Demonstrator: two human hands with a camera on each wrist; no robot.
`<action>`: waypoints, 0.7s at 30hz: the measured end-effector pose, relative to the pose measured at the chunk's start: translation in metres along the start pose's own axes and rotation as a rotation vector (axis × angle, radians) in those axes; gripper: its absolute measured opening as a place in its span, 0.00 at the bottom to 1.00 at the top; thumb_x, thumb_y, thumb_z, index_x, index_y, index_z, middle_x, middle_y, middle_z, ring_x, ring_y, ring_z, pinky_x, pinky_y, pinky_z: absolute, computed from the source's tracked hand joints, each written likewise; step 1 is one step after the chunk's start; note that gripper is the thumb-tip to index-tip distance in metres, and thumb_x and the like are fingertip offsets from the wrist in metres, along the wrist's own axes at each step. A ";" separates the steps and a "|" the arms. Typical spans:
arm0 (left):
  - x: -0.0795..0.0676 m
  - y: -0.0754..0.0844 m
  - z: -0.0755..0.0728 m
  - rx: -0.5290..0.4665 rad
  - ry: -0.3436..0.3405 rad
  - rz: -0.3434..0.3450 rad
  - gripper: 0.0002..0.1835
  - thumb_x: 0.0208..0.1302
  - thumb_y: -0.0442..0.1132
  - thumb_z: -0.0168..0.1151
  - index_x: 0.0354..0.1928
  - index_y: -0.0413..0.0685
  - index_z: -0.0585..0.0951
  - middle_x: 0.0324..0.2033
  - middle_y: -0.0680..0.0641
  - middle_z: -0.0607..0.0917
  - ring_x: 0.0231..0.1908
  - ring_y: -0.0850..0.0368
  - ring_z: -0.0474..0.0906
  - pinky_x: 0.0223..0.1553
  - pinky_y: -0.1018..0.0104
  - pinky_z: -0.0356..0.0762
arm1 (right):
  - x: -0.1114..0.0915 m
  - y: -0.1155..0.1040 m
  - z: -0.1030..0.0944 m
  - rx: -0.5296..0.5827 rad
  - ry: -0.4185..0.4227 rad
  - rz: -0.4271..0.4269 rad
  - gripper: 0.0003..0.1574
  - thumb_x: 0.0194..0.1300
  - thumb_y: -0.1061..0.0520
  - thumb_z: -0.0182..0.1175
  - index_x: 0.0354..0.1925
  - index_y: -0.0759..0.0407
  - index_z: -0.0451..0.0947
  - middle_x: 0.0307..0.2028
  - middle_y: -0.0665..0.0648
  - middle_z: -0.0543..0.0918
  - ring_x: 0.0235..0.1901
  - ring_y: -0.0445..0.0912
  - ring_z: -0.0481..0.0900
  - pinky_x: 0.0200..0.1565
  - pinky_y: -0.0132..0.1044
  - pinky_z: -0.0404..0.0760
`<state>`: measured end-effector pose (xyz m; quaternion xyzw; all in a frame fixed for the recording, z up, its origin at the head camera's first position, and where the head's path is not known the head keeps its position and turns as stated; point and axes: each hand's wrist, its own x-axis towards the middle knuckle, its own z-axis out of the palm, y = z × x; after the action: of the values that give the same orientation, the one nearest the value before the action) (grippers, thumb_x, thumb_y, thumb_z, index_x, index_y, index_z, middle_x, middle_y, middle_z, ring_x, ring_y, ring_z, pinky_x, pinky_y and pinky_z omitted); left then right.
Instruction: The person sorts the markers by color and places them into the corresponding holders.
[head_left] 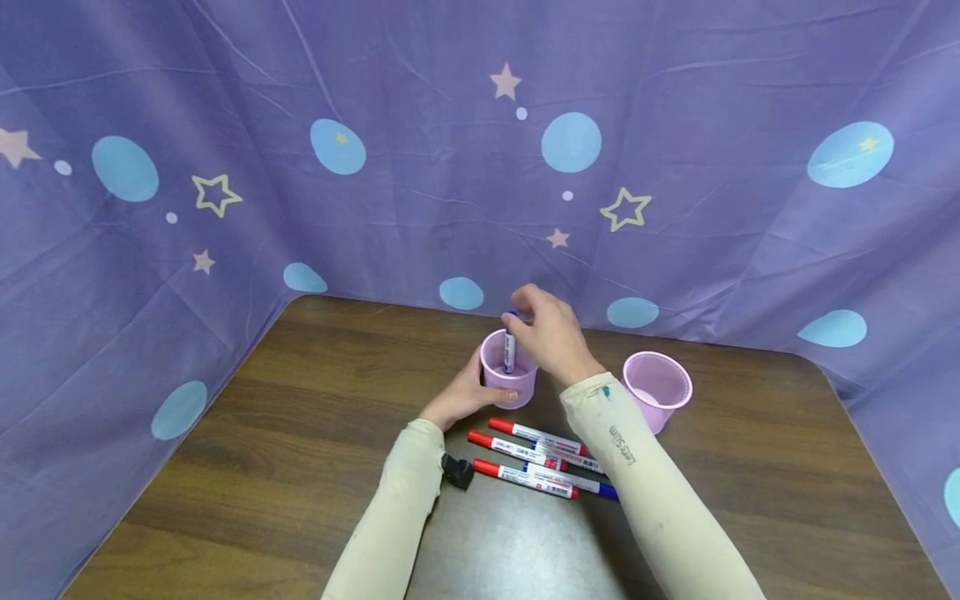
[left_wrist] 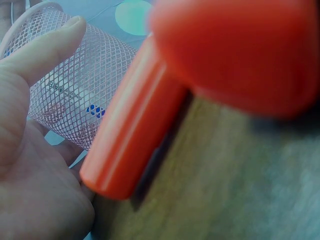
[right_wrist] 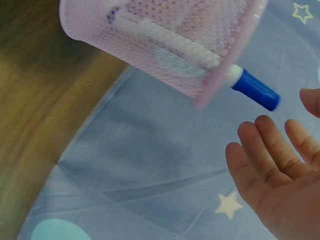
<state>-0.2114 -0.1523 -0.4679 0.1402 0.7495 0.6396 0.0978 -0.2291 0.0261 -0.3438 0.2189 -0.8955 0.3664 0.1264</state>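
Note:
A pink mesh pen cup point(head_left: 517, 392) stands near the back of the table. My left hand point(head_left: 467, 393) grips it from the left side, thumb across its front; the left wrist view shows the thumb on the mesh point(left_wrist: 107, 55). Inside the cup leans a whiteboard marker point(head_left: 510, 354) with a blue cap point(right_wrist: 257, 90) that sticks out above the rim. My right hand point(head_left: 553, 333) hovers over the cup, and in the right wrist view its loosely bent fingers point(right_wrist: 272, 160) are apart from the cap.
Several markers lie in front of the cup, among them a red-capped marker point(head_left: 525, 478) and a blue one point(head_left: 573, 481). A second pink mesh cup point(head_left: 656, 408) stands to the right. A black object point(head_left: 457, 472) is at the left wrist. Behind the table hangs a purple curtain point(head_left: 420, 233).

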 end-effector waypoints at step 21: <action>0.001 -0.004 -0.001 0.006 -0.006 0.023 0.57 0.53 0.29 0.75 0.79 0.47 0.50 0.71 0.37 0.65 0.69 0.42 0.62 0.70 0.49 0.56 | -0.082 -0.003 -0.055 0.012 -0.108 -0.194 0.06 0.63 0.64 0.69 0.40 0.57 0.84 0.33 0.49 0.85 0.33 0.41 0.81 0.39 0.40 0.83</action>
<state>-0.2130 -0.1533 -0.4714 0.1509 0.7493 0.6382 0.0925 -0.1527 0.0879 -0.3354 0.3246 -0.8734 0.3454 0.1113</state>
